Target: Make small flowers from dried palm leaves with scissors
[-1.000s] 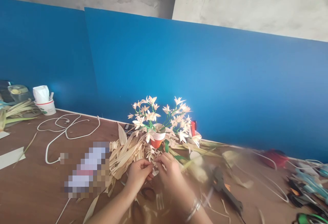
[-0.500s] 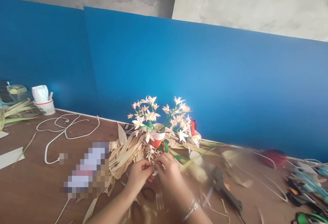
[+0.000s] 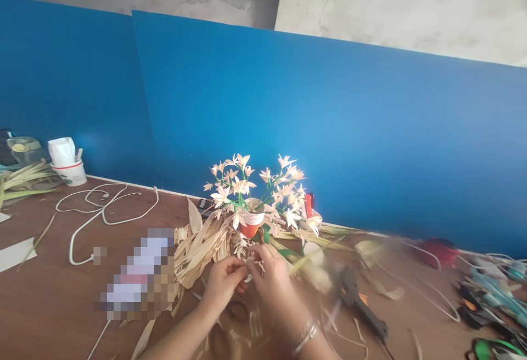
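My left hand [image 3: 225,283] is closed in a pinch, its fingertips meeting those of my right hand [image 3: 269,276]. Between them is a small pale petal-like piece [image 3: 248,278], mostly hidden by the fingers. My right hand is also closed, thumb and forefinger pinching at the same spot. Just beyond stands a red and white paper cup [image 3: 252,223] among pale star-shaped flowers [image 3: 240,185] on green stems. Dried corn husks [image 3: 206,247] lie in a heap beside my left hand. Under my wrists are dark-handled scissors [image 3: 237,311], partly covered.
A black glue gun [image 3: 362,305] lies right of my right hand. White cables [image 3: 102,206] coil at the left near a white tub [image 3: 69,173]. A red object [image 3: 439,253] and cluttered tools [image 3: 489,305] sit at the right. A blue panel [image 3: 288,118] stands behind the table.
My right hand's fingers have shifted slightly, and more pale petal-like material shows beneath its forefinger. My left hand stays nearly still. The whole view has shifted a little.
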`<control>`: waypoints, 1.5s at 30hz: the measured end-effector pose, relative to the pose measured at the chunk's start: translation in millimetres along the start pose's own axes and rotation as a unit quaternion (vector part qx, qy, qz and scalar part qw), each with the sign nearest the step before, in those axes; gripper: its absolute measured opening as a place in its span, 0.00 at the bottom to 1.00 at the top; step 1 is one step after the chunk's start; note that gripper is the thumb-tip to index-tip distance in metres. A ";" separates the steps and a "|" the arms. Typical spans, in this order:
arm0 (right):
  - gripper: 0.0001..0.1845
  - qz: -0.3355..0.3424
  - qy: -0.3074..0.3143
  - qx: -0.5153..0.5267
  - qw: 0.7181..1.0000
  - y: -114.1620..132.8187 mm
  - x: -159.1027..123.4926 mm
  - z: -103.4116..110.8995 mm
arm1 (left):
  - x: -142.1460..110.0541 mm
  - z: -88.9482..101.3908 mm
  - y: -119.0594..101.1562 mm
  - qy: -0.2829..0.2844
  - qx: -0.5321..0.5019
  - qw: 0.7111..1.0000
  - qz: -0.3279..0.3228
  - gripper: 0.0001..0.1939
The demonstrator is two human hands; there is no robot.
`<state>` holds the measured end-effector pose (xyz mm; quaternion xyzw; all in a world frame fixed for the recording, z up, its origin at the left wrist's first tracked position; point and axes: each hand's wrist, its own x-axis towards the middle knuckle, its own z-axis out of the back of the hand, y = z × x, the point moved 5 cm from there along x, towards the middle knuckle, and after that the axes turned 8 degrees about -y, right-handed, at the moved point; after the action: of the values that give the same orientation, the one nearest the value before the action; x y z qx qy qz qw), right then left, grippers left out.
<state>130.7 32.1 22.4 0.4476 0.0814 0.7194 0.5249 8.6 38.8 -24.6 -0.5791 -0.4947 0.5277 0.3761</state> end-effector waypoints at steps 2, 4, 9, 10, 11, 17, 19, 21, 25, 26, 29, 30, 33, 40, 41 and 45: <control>0.17 -0.040 -0.031 0.024 0.998 -5.1 -0.2 1.4 | 0.0 0.6 0.0 0.000 -0.027 1.000 0.007 0.12; 0.21 -0.096 -0.043 0.062 0.993 -10.7 -0.2 1.3 | -0.2 0.9 -1.3 0.003 -0.054 0.998 0.010 0.13; 0.13 -0.197 0.018 0.177 0.964 -16.1 0.6 -4.2 | -1.7 -0.8 -6.2 0.025 -0.090 0.996 0.015 0.15; 0.13 -0.203 0.023 0.192 0.960 -15.7 0.8 -3.7 | -2.1 -1.2 -6.8 0.028 -0.091 0.995 0.016 0.15; 0.14 -0.205 0.025 0.205 0.957 -15.1 1.2 -2.5 | -2.5 -1.5 -7.2 0.031 -0.090 0.995 0.016 0.16; 0.23 -0.188 0.069 0.270 0.942 -6.4 2.2 5.1 | -4.3 -4.7 -6.9 0.062 -0.078 0.995 0.012 0.16; 0.22 -0.181 0.071 0.282 0.939 -5.4 2.7 6.3 | -4.3 -5.6 -5.6 0.073 -0.074 0.995 0.012 0.16; 0.20 -0.181 0.062 0.288 0.938 -7.3 3.1 6.2 | -4.2 -6.0 -3.9 0.081 -0.070 0.994 0.013 0.16; 0.17 -0.196 0.047 0.297 0.933 -11.7 4.2 5.7 | -4.3 -6.2 -1.9 0.096 -0.072 0.993 0.013 0.16; 0.17 -0.203 0.050 0.315 0.926 -11.1 4.7 6.3 | -4.4 -6.3 -1.5 0.101 -0.077 0.992 0.018 0.16; 0.17 -0.252 0.053 0.367 0.894 -8.5 5.5 11.2 | -5.4 -7.5 1.4 0.128 -0.102 0.985 0.060 0.15; 0.16 -0.274 0.049 0.372 0.886 -8.2 5.2 13.3 | -5.9 -8.2 2.8 0.142 -0.112 0.980 0.079 0.15; 0.12 -0.319 0.062 0.377 0.867 -7.6 2.8 14.3 | -7.4 -10.7 6.3 0.187 -0.137 0.965 0.120 0.15; 0.15 -0.336 0.113 0.439 0.826 -10.6 0.2 1.3 | -6.7 -10.6 10.7 0.214 -0.158 0.954 0.142 0.12; 0.15 -0.334 0.115 0.439 0.826 -10.2 0.5 1.0 | -6.3 -10.2 10.6 0.211 -0.158 0.954 0.144 0.12; 0.17 -0.329 0.107 0.439 0.829 -7.1 2.1 2.6 | -4.7 -8.8 7.2 0.193 -0.151 0.961 0.132 0.12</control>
<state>137.3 36.0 21.0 0.4981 0.5868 0.4360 0.4663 18.7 33.3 -29.0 -0.7801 -0.4057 0.3701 0.3000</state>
